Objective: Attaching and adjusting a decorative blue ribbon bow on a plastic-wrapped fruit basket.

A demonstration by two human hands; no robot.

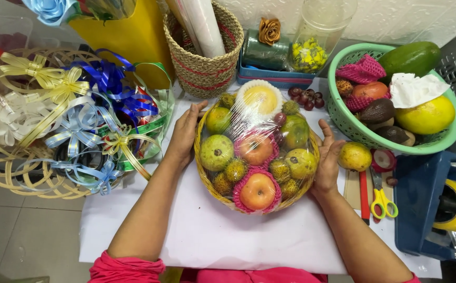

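A round woven fruit basket (203, 173) sits on a white sheet (212, 236) in front of me, packed with apples, guavas, a pear in white foam net and small spiky fruits, all under clear plastic wrap (257, 123). My left hand (185, 133) presses flat against the basket's left rim. On the opposite rim, my right hand (326, 157) lies with fingers spread. Both hands touch the wrapped basket from the sides.
A green plastic basket (343, 118) of loose fruit stands at the right. Ribbon bows (81, 105) pile on wicker trays at left. Yellow-handled scissors (381, 196), a red cutter (364, 194), a tape dispenser (437, 204), loose grapes (305, 97) and a woven holder (207, 63) with paper rolls lie around.
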